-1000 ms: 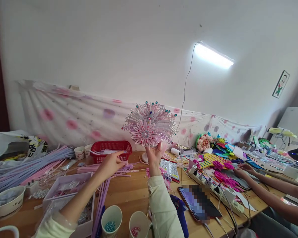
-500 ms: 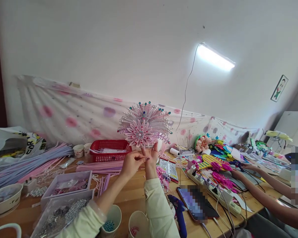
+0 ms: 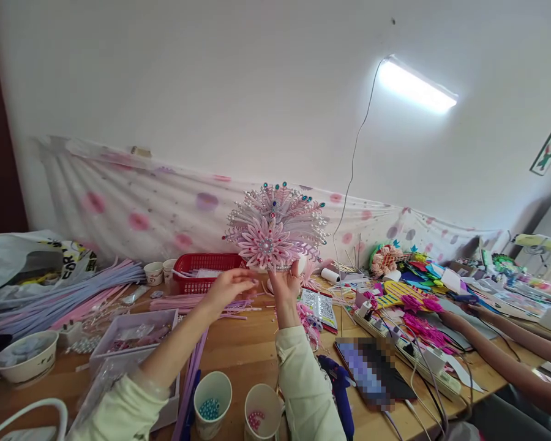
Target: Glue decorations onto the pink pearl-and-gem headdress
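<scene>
A fan-shaped flower ornament (image 3: 275,229) in pink, white and lilac stands upright above the table, edged with pearl beads and blue-green gems. A large pink flower with a pearl centre is on its front. My right hand (image 3: 285,288) grips its base from below, thumb up; part of the grip is hidden behind the ornament. Lower and to the left, my left hand (image 3: 232,289) is apart from the ornament, its fingers stretched out with nothing in them. Below my hands stand a paper cup of blue beads (image 3: 212,395) and a paper cup of pink beads (image 3: 262,407).
A red basket (image 3: 190,285) stands behind my left hand. Pipe cleaners (image 3: 82,294) and bead trays (image 3: 140,324) lie left. At right are a glue gun (image 3: 338,389), a phone (image 3: 371,373), a power strip (image 3: 429,373) with cables, and a co-worker's arms (image 3: 496,349) over pink pieces.
My left hand has come away from my right hand, moving left, and its pinched fingers have straightened. My right hand still holds the ornament up. The view has shifted slightly.
</scene>
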Demonstrator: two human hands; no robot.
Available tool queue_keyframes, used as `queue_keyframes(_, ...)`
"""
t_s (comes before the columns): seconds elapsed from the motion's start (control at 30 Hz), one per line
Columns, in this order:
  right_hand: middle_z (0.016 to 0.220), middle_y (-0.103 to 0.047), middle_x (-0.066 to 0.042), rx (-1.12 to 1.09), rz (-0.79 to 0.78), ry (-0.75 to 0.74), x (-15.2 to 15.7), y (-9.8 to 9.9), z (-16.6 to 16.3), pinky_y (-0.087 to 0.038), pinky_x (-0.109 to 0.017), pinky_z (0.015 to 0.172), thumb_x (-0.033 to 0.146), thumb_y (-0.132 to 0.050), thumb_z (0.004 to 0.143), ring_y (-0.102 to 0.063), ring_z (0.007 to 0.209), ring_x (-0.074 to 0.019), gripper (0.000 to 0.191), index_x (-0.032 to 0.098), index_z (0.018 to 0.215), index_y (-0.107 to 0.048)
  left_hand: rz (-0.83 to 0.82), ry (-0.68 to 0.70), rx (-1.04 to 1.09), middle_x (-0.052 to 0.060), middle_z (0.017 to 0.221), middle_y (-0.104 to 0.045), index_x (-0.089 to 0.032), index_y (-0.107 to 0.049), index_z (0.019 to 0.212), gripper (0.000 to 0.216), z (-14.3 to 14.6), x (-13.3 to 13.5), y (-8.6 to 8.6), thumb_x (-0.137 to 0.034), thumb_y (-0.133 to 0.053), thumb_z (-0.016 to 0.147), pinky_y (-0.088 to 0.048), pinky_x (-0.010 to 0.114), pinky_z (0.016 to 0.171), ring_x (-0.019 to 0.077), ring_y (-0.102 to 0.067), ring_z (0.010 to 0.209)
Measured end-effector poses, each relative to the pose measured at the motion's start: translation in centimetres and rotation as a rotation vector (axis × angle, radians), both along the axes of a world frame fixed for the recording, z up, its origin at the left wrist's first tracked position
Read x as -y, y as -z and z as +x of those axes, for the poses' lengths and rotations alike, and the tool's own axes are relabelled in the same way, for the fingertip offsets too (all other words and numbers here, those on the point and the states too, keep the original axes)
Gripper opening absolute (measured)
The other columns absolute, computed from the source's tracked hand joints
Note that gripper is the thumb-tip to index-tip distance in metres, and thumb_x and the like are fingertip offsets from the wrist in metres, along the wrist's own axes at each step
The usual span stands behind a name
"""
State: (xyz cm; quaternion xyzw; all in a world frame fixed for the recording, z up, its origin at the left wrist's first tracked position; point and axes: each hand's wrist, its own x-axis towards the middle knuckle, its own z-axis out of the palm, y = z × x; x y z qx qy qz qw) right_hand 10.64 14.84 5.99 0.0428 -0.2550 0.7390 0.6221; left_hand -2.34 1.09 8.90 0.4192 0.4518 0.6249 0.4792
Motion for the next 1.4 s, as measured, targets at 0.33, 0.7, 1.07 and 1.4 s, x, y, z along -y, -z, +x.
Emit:
queue_keyframes(0.33,0.101,-0.075,-0.005,0.078,-0.013,-0.030,-0.1,1.9,-0.4,-0.044,-0.043,0.110,0.044,-0.050,0.094,-0.067,0.109,-0.0179,0.030,0.022,0.096,-0.069,0.036,-0.025,0.554,0.004,0.065,-0.072,-0.013,-0.067,0.070,0.013,5.6,-2.6,0.4,-0.005,-0.071,0.080,-0.055,0.018,0.059,0.0112,-0.069,0.058)
queue_keyframes(0.7,0.099,-0.075,-0.002,0.099,-0.006,-0.004,-0.3,2.4,-0.1,-0.043,-0.039,0.111,0.043,-0.051,0.093,-0.066,0.112,-0.0160,0.026,0.024,0.094,-0.070,-0.080,-0.050,0.684,0.011,0.067,-0.074,-0.011,-0.063,0.071,0.019,6.4,-1.6,-0.3,0.001,-0.057,0.084,-0.063,0.027,0.066,0.0189,-0.075,0.064)
queue_keyframes(1.07,0.102,-0.075,-0.001,0.108,0.006,0.024,0.3,1.9,0.1,-0.045,-0.041,0.111,0.045,-0.048,0.093,-0.066,0.114,-0.0155,0.028,0.026,0.099,-0.069,-0.133,-0.023,0.628,0.013,0.071,-0.076,-0.009,-0.066,0.073,0.015,6.4,-0.4,-0.5,-0.001,-0.060,0.084,-0.059,0.022,0.056,0.0165,-0.073,0.057)
queue_keyframes(1.4,0.106,-0.075,-0.002,0.113,-0.005,0.026,0.4,1.8,0.3,-0.044,-0.034,0.110,0.040,-0.047,0.094,-0.067,0.110,-0.0138,0.028,0.024,0.103,-0.068,-0.154,-0.019,0.551,0.009,0.059,-0.073,-0.010,-0.064,0.064,0.023,6.3,0.1,-1.2,-0.004,-0.057,0.085,-0.054,0.017,0.045,0.0098,-0.063,0.042)
